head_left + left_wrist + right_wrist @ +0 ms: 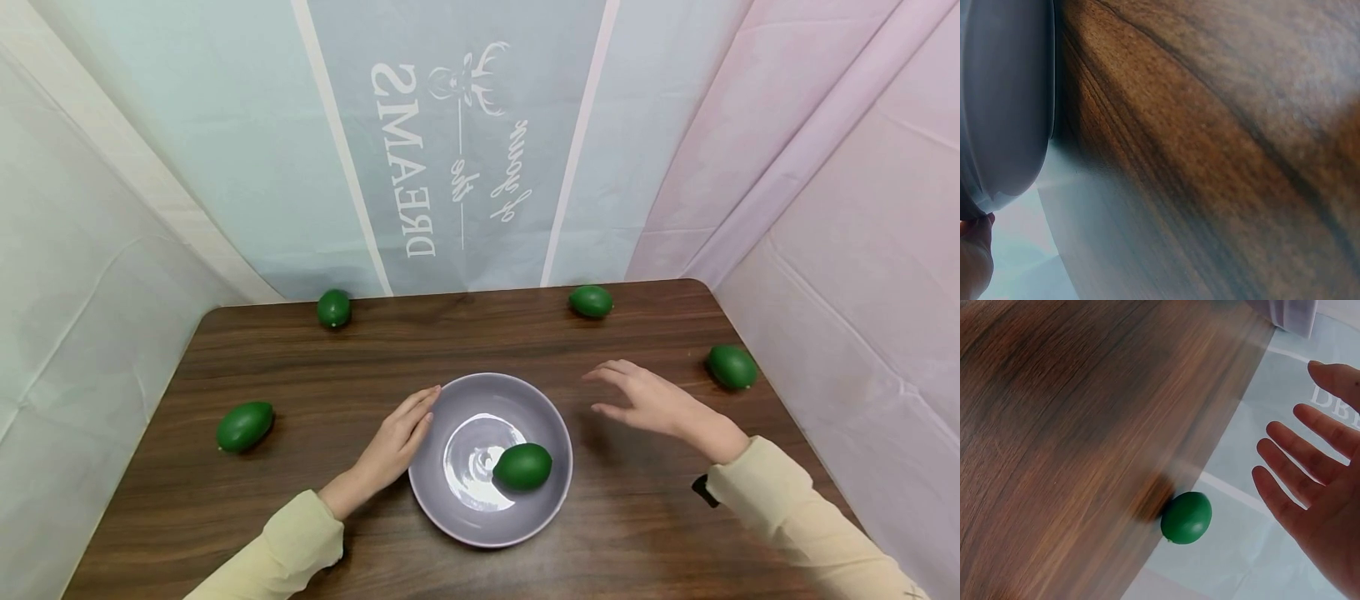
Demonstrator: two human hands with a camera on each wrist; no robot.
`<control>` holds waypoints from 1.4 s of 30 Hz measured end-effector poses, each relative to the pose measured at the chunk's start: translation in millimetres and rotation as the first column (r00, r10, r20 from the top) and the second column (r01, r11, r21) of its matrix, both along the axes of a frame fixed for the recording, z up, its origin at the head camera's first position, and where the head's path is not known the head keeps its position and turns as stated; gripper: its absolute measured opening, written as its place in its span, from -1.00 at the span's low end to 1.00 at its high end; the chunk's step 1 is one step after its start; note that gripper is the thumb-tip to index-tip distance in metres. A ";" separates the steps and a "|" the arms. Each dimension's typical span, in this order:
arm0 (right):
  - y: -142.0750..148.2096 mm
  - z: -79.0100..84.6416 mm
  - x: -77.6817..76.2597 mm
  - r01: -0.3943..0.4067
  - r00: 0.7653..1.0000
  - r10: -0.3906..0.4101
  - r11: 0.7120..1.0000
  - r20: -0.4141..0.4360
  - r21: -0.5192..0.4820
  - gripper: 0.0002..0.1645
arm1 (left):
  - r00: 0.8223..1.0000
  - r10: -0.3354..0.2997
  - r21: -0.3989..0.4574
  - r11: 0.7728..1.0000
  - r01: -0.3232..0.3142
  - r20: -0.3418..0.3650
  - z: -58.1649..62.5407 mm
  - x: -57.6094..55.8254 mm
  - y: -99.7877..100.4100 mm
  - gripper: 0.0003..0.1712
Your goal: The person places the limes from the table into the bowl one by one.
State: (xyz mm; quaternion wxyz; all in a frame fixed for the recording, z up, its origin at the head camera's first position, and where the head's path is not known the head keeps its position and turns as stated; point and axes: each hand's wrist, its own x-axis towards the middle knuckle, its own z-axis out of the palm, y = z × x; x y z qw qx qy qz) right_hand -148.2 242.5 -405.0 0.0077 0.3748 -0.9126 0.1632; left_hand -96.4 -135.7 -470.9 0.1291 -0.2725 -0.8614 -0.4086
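A grey-purple bowl stands on the table with one green lime lying in its right side. My left hand touches the bowl's left rim, its fingers extended along the edge. In the left wrist view the bowl's outer wall fills the upper left, and a bit of the hand meets the rim. To the right of the bowl my right hand hovers over the table, holding nothing. Its fingers are spread in the right wrist view, apart from a lime.
Single limes lie at the back left, the left, the back right and near the right edge. The dark wooden table ends at a printed cloth behind, with pale cloth at both sides.
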 end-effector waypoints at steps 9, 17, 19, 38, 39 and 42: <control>9.1 -1.7 -3.6 0.055 0.997 -0.056 0.998 0.061 0.017 -0.53 | 1.000 0.004 0.000 1.000 -0.004 0.014 0.1 0.5 -0.1 -0.58; 18.3 -2.6 -5.0 0.092 0.992 -0.094 0.996 0.087 0.018 -0.53 | 1.000 0.005 -0.002 1.000 -0.005 0.018 -0.3 1.3 -0.2 -0.58; 20.7 -2.6 -5.4 0.102 0.990 -0.103 0.995 0.094 0.016 -0.53 | 1.000 0.005 -0.001 1.000 -0.005 0.018 -0.2 1.4 -0.1 -0.58; 37.3 -6.6 -10.3 0.160 0.979 -0.159 0.987 0.128 0.004 -0.51 | 1.000 0.002 -0.004 1.000 -0.002 0.008 -3.0 1.9 0.4 -0.57; 38.3 -6.6 -10.5 0.163 0.978 -0.162 0.987 0.129 0.003 -0.51 | 1.000 0.002 -0.003 1.000 -0.002 0.007 -3.1 2.0 0.4 -0.57; 41.4 -7.2 -11.0 0.173 0.977 -0.172 0.985 0.127 0.001 -0.53 | 1.000 0.002 -0.004 1.000 -0.002 -0.001 -4.1 2.1 0.7 -0.57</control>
